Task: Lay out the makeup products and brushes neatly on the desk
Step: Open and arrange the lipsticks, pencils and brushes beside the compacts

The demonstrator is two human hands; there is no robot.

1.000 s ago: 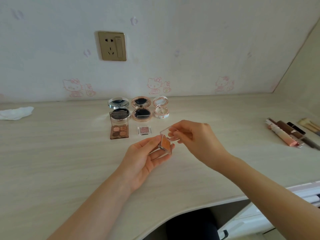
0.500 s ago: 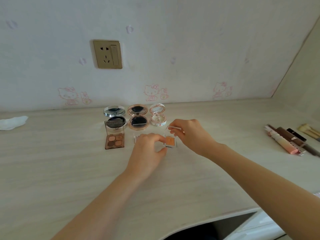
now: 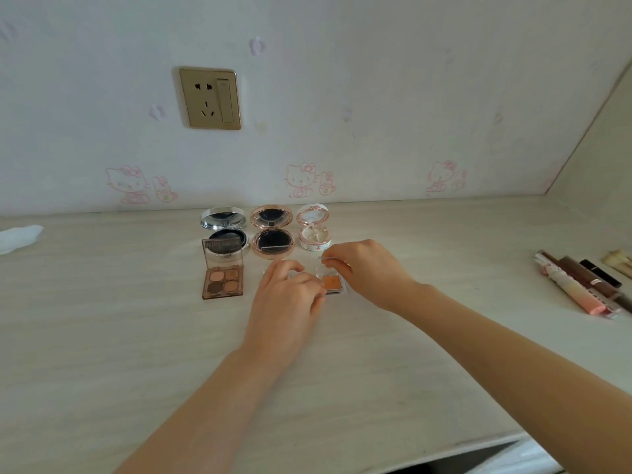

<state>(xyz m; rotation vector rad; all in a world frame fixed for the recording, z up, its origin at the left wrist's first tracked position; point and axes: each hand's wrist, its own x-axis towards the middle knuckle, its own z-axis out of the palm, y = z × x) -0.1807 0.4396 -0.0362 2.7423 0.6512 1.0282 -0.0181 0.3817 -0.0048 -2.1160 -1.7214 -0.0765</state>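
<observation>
Head view shows me both hands low over the desk (image 3: 102, 336), meeting at a small clear case of orange eyeshadow (image 3: 332, 282). That case sits on the desk surface with its lid tipped up. My right hand (image 3: 371, 271) reaches in from the right, fingers curled, pinching the top edge of the transparent lid. My left hand (image 3: 285, 299) comes from below, fingers bent, its fingertips against the case's left side; I cannot tell whether it truly grips the case or only steadies it. The two hands lie close together, with the orange pan showing between them.

Just left of my left hand lies an open four-pan eyeshadow palette (image 3: 222, 283), its brown lid standing upright. Behind, in a row near the wall, stand three open round compacts: a silver compact (image 3: 224, 230), a rose-gold compact (image 3: 272, 237) and a white floral compact (image 3: 314, 230), the last just beyond my right knuckles. Well apart, at the desk's right edge, lies a bundle of lip-gloss tubes (image 3: 578, 285) with a pale brush (image 3: 617, 261) beside them.

At far left rests a crumpled white tissue (image 3: 18, 236). The desk is pale wood grain with a curved front edge. The wallpaper (image 3: 376, 97) behind is white with pink cartoon cats, and it carries a gold wall socket (image 3: 209, 97).
</observation>
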